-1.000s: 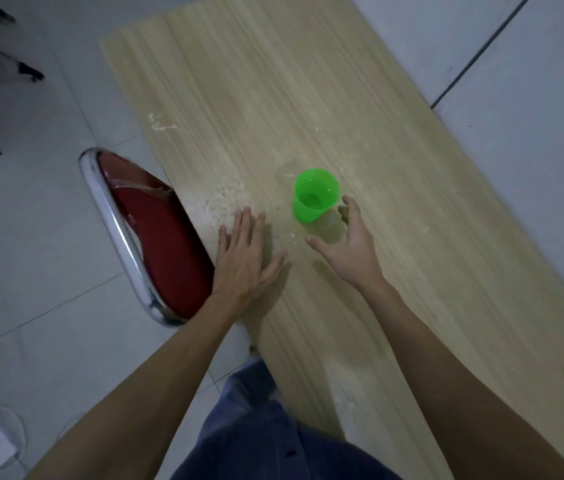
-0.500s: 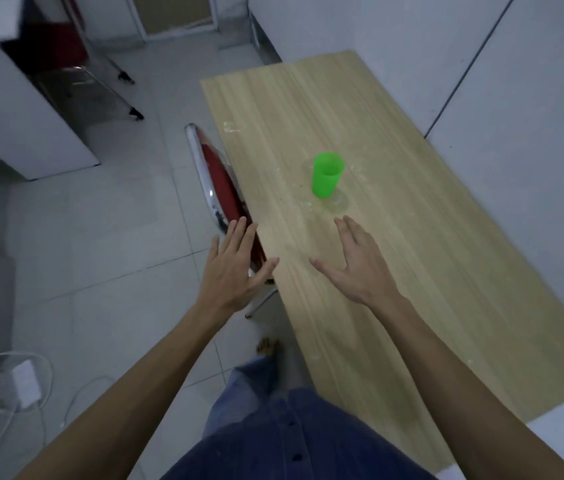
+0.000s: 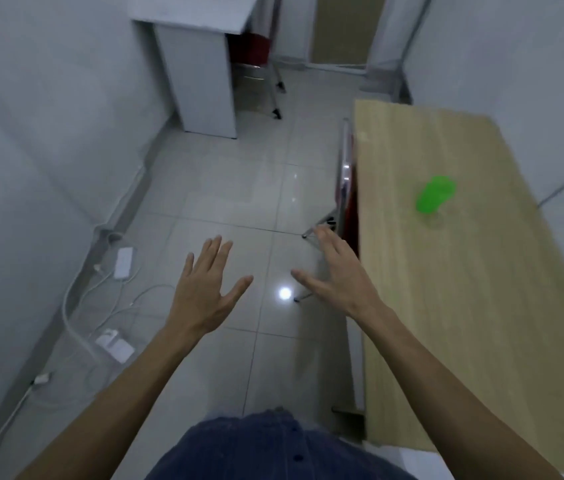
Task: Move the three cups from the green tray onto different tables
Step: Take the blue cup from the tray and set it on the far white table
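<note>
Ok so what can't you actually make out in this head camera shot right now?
- Green cup on the wooden table: smeared by motion blur, so upright or tipped is unclear.
- Red chair: mostly hidden by the table's edge.
- Green tray and other two cups: outside the frame.
- White table: its top is cut by the upper edge.
- Left hand and right hand: open, empty.
</note>
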A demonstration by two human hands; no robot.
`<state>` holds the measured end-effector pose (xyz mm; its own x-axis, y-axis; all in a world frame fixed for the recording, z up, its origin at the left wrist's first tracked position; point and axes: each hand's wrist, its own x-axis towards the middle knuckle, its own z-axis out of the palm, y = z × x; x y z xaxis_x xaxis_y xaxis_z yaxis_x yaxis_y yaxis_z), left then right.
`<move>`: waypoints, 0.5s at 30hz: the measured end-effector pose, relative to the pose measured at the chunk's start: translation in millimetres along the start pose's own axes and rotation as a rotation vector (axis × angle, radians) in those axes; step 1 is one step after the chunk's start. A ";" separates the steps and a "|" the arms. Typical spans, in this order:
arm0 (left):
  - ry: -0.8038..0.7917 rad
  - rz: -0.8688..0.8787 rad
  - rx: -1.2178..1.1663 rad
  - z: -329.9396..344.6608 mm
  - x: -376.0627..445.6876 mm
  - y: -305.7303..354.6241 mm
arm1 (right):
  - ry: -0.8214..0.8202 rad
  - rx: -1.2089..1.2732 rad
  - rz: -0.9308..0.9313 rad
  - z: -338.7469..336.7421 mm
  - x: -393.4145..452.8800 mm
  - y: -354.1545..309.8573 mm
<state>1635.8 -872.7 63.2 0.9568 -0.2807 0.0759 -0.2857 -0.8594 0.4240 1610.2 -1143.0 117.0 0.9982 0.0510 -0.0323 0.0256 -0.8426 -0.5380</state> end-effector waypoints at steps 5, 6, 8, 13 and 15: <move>0.135 -0.237 -0.020 -42.6 -103.9 -66.5 | -0.139 -0.083 -0.269 53.7 -1.0 -89.5; 0.159 -0.283 -0.016 -51.3 -127.2 -78.7 | -0.165 -0.082 -0.314 64.9 -3.4 -109.3; 0.200 -0.381 -0.004 -69.3 -177.3 -102.9 | -0.225 -0.067 -0.402 90.0 -11.1 -151.4; 0.342 -0.617 0.022 -111.0 -318.1 -149.2 | -0.370 -0.034 -0.618 165.5 -52.5 -263.6; 0.404 -0.716 0.039 -123.9 -378.1 -160.9 | -0.422 -0.006 -0.710 196.5 -77.8 -308.8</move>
<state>1326.7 -575.4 78.1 0.8516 0.5100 0.1211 0.4062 -0.7882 0.4623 1513.9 -781.4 120.1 0.6399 0.7684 -0.0004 0.6442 -0.5367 -0.5449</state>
